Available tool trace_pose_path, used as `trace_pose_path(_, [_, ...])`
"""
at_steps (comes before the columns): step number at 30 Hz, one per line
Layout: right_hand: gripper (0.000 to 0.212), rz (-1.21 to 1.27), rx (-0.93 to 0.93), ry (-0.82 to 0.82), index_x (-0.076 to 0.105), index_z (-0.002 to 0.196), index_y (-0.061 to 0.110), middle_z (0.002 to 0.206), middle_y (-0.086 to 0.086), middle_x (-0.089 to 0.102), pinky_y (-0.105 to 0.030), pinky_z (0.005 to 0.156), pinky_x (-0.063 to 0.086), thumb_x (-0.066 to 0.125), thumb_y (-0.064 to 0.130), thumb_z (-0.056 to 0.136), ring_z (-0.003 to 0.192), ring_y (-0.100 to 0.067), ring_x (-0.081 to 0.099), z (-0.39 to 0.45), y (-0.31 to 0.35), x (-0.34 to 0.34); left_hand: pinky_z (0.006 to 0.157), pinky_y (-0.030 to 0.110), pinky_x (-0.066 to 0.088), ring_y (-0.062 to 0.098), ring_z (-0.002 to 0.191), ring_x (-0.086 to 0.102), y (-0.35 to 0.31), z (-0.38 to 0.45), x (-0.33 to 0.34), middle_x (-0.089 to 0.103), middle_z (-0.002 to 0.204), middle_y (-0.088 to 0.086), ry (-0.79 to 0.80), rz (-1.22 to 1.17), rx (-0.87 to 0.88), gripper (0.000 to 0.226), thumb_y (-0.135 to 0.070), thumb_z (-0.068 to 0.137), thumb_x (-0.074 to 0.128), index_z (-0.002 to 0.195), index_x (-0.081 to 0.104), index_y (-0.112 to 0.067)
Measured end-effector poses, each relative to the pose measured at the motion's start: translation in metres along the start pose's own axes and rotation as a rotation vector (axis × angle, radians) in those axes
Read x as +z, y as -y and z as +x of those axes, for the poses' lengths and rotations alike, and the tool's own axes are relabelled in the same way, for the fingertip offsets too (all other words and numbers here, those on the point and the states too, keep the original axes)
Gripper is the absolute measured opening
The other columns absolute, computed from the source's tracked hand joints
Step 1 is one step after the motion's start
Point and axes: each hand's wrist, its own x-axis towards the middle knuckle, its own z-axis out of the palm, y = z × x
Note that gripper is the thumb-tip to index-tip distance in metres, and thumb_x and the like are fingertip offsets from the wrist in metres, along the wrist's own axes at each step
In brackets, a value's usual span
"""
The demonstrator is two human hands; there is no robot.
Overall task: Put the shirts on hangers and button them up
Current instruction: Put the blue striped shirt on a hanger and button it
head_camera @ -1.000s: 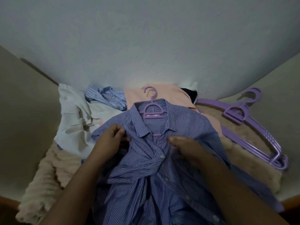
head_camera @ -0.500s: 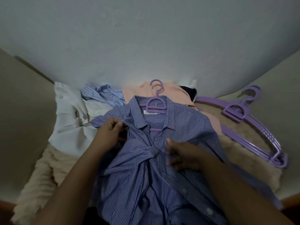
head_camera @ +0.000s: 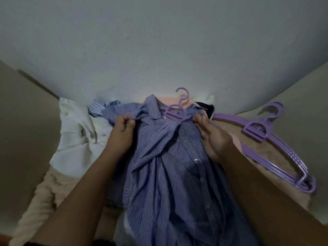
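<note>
As hands [head_camera: 122, 128] grip, striped shirt [head_camera: 170, 174] hangs between.

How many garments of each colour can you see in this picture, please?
Blue striped, held on hanger: 1
Light blue striped, behind: 1
White: 1
Peach: 1
Dark, partly hidden: 1
Total: 5
</note>
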Motion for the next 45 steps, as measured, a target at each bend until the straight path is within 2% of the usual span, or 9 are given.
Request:
trace_pose_path(4, [0.029, -0.109, 0.051, 0.001, 0.053, 0.122, 0.022, 0.113, 0.008, 0.061, -0.017, 0.081, 0.050, 0.035, 0.030, 0.101, 0.099, -0.001, 0.060, -0.006, -0.013, -0.004, 0.096, 0.024, 0.037, 0.010, 0.115, 0.051, 0.007, -0.007, 0.005, 0.055, 0.121, -0.007, 0.167, 0.059, -0.017, 0.044, -0.020, 0.098, 0.051, 0.141, 0.039, -0.023])
trace_pose_path(9, [0.041, -0.316, 0.000, -0.140, 0.051, 0.132, 0.025, 0.132, 0.002, 0.054, -0.036, 0.106, 0.036, 0.039, 0.043, 0.097, 0.120, -0.013, 0.050, -0.052, -0.047, -0.014, 0.083, 0.026, 0.043, 0.009, 0.095, 0.059, 0.020, -0.074, -0.002, 0.062, 0.107, -0.009, -0.179, 0.121, 0.183, 0.041, -0.020, 0.095, 0.056, 0.135, 0.048, -0.023])
trace_pose_path(12, [0.028, -0.353, 0.075, -0.173, 0.061, 0.113, 0.023, 0.117, -0.001, 0.060, -0.032, 0.096, 0.042, 0.041, 0.036, 0.098, 0.104, -0.009, 0.055, -0.090, -0.066, -0.007, 0.071, 0.027, 0.040, 0.013, 0.080, 0.061, 0.028, -0.118, 0.006, 0.062, 0.089, -0.008, -0.219, 0.118, 0.097, 0.034, -0.023, 0.093, 0.058, 0.127, 0.053, -0.020])
trace_pose_path(17, [0.043, -0.487, 0.164, -0.258, 0.057, 0.106, -0.014, 0.115, -0.039, 0.052, -0.055, 0.088, 0.044, 0.047, 0.028, 0.098, 0.104, -0.051, 0.051, -0.129, -0.079, 0.000, 0.062, 0.026, 0.039, 0.011, 0.071, 0.057, 0.038, -0.153, 0.014, 0.060, 0.079, 0.000, -0.062, 0.025, -0.104, 0.042, -0.030, 0.092, 0.059, 0.130, 0.046, -0.018])
trace_pose_path(22, [0.034, -0.482, 0.350, -0.241, 0.065, 0.080, 0.013, 0.082, -0.006, 0.063, -0.030, 0.062, 0.042, 0.049, 0.039, 0.095, 0.071, -0.019, 0.056, -0.143, -0.071, -0.003, 0.065, 0.012, 0.041, 0.005, 0.065, 0.054, 0.012, -0.180, 0.007, 0.054, 0.072, 0.006, -0.134, -0.060, 0.062, 0.027, -0.011, 0.091, 0.059, 0.113, 0.048, -0.021])
trace_pose_path(29, [0.046, -0.456, 0.334, -0.105, 0.053, 0.132, 0.008, 0.142, -0.010, 0.046, -0.044, 0.109, 0.034, 0.049, 0.037, 0.096, 0.127, -0.028, 0.046, -0.153, -0.077, -0.005, 0.095, 0.031, 0.037, 0.027, 0.112, 0.054, 0.025, -0.165, 0.010, 0.056, 0.122, 0.011, -0.089, -0.104, -0.363, 0.036, -0.019, 0.098, 0.047, 0.132, 0.045, -0.007])
trace_pose_path(35, [0.035, -0.398, 0.381, -0.066, 0.073, 0.093, 0.020, 0.145, -0.014, 0.041, -0.041, 0.109, 0.030, 0.049, 0.046, 0.094, 0.128, -0.030, 0.042, -0.162, -0.069, -0.011, 0.081, 0.035, 0.050, 0.019, 0.081, 0.062, 0.008, -0.171, 0.010, 0.063, 0.086, 0.003, 0.167, -0.170, -0.373, 0.028, -0.024, 0.097, 0.054, 0.121, 0.041, -0.020])
trace_pose_path(41, [0.035, -0.278, 0.247, -0.140, 0.071, 0.101, 0.010, 0.056, 0.018, 0.053, -0.025, 0.059, 0.036, 0.053, 0.039, 0.092, 0.063, -0.006, 0.044, -0.178, -0.051, -0.003, 0.064, 0.009, 0.042, -0.001, 0.059, 0.052, -0.023, -0.197, 0.006, 0.052, 0.069, -0.001, -0.065, -0.112, 0.051, 0.035, -0.012, 0.091, 0.060, 0.122, 0.044, -0.019])
trace_pose_path(45, [0.040, -0.200, 0.296, -0.113, 0.069, 0.100, 0.012, 0.072, 0.005, 0.062, -0.028, 0.055, 0.039, 0.052, 0.047, 0.091, 0.062, -0.014, 0.052, -0.188, -0.063, 0.003, 0.066, 0.024, 0.039, 0.004, 0.073, 0.059, -0.032, -0.238, 0.008, 0.058, 0.079, -0.012, -0.025, 0.264, 0.194, 0.045, -0.028, 0.090, 0.062, 0.130, 0.040, -0.028])
